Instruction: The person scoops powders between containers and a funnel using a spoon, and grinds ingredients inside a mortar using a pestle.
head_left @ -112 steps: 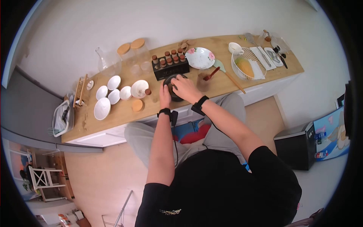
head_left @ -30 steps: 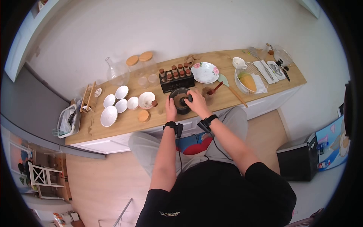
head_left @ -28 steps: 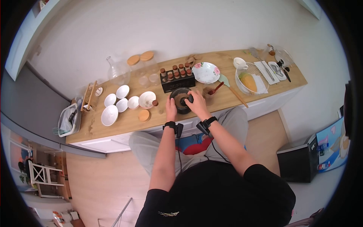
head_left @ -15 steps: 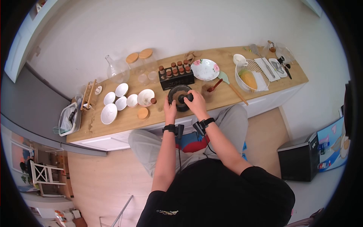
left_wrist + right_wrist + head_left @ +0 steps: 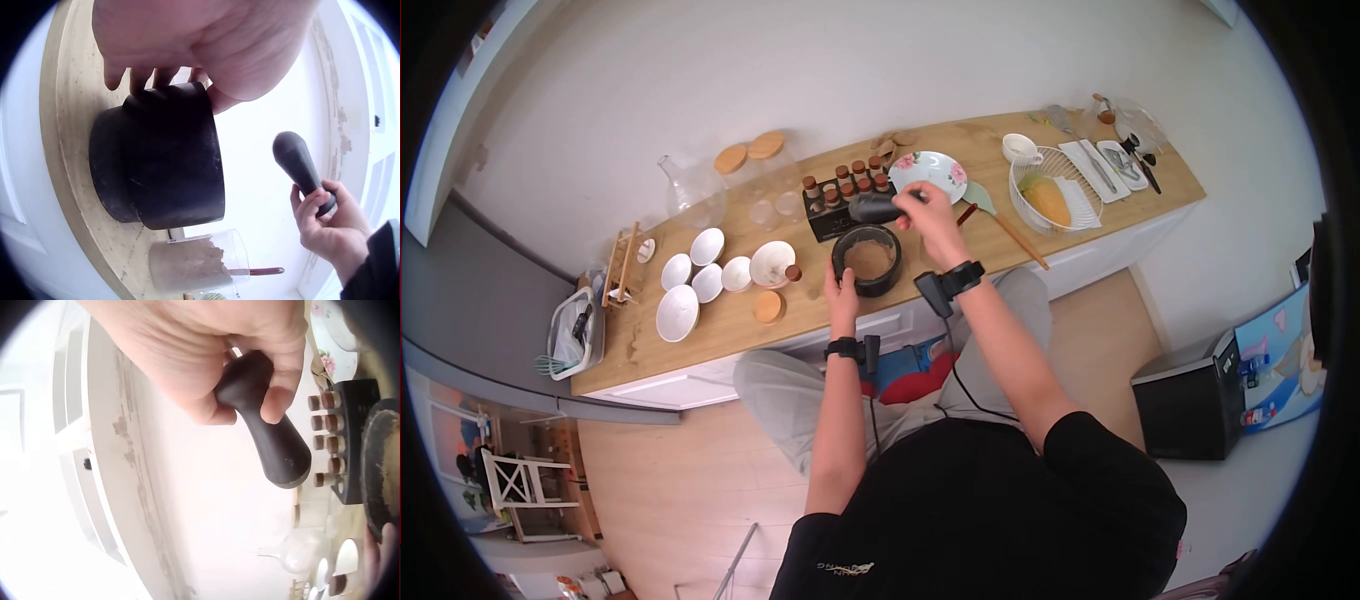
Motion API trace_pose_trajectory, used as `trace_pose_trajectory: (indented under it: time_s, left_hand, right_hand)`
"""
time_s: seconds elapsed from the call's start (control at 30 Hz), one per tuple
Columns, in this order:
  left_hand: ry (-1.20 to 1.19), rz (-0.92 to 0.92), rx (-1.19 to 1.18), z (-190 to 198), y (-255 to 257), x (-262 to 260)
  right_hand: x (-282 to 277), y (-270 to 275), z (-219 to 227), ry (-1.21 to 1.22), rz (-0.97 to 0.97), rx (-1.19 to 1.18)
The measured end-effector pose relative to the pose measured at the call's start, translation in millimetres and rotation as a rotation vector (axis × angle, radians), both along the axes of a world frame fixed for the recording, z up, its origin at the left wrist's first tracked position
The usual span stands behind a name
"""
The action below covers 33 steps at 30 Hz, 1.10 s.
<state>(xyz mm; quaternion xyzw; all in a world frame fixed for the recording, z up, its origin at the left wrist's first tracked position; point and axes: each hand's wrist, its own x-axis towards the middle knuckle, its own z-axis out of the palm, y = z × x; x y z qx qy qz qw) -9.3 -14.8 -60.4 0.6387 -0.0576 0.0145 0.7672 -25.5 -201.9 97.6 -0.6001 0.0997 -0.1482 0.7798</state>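
A black mortar (image 5: 867,287) with brown powder (image 5: 870,260) in it stands near the counter's front edge. My left hand (image 5: 841,296) grips its left side, thumb at the rim; in the left wrist view the fingers of the left hand (image 5: 206,37) wrap the dark wall of the mortar (image 5: 175,156). Raised above and behind the mortar, my right hand (image 5: 935,225) pinches a black pestle (image 5: 874,208) by its narrower end. The right wrist view shows thumb and fingers of the right hand (image 5: 250,337) round the pestle (image 5: 281,447), its rounded end free.
Behind the mortar stands a black rack (image 5: 828,222) of corked vials, beside a floral plate (image 5: 930,172). White bowls (image 5: 677,313) and a wooden lid (image 5: 769,306) lie left. A green spatula (image 5: 1020,243) and wire basket (image 5: 1055,220) are right. A jar of powder (image 5: 187,262) stands beside the mortar.
My right hand has lifted the pestle out of the mortar, up and toward the rack, and tilted it sideways. The left hand stays at the mortar's side.
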Motion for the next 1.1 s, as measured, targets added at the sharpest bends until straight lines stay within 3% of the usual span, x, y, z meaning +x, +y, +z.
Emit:
trace_pose_trajectory:
  time_s: [0.13, 0.33, 0.43, 0.7, 1.1]
  left_hand:
    - [-0.008, 0.001, 0.015, 1.1, 0.6, -0.4]
    - [0.004, 0.006, 0.010, 6.2, -0.6, -4.3]
    - [0.006, 0.010, 0.026, 3.6, -0.3, -3.2]
    - [-0.015, 0.025, 0.100, 3.7, 0.4, -2.9]
    - [0.012, 0.007, 0.068, 15.3, 0.4, -12.1]
  right_hand:
    - [-5.0, -47.8, 24.7, -0.114, -0.100, 0.233]
    - [-13.8, -142.1, 35.9, -0.062, -0.183, 0.134]
    - [-2.2, -171.6, 7.2, 0.042, -0.207, 0.081]
    - [54.7, -179.9, -101.8, 0.256, -0.085, 0.271]
    - [68.5, -156.4, -130.3, 0.157, -0.092, 0.251]
